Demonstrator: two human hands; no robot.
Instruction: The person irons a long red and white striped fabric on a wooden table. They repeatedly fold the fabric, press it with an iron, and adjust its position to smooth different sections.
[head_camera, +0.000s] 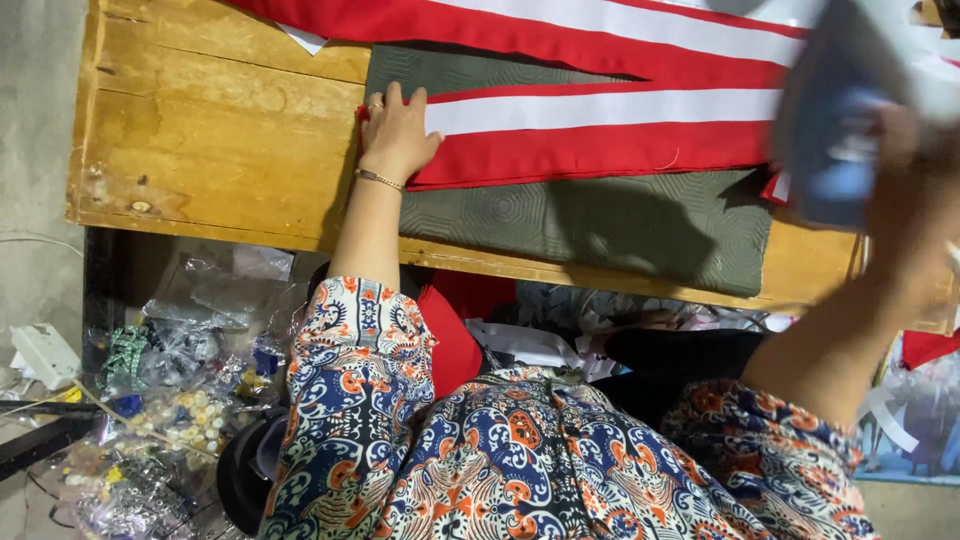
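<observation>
My left hand (397, 130) lies flat, fingers together, on the left end of a folded red and white striped cloth (600, 125) on a grey-green patterned pad (600, 225). A ring and a thin bracelet show on that hand and wrist. My right hand (905, 190) is raised at the right edge, blurred, gripping a blue and white clothes iron (840, 110) above the cloth's right end. A second red and white strip (560, 30) lies further back on the pad.
The pad lies on a worn wooden table (200, 130). Below the table's near edge are plastic bags of beads and trimmings (170, 400), red fabric (455, 335) and white scraps. A white box (42, 352) sits on the floor at left.
</observation>
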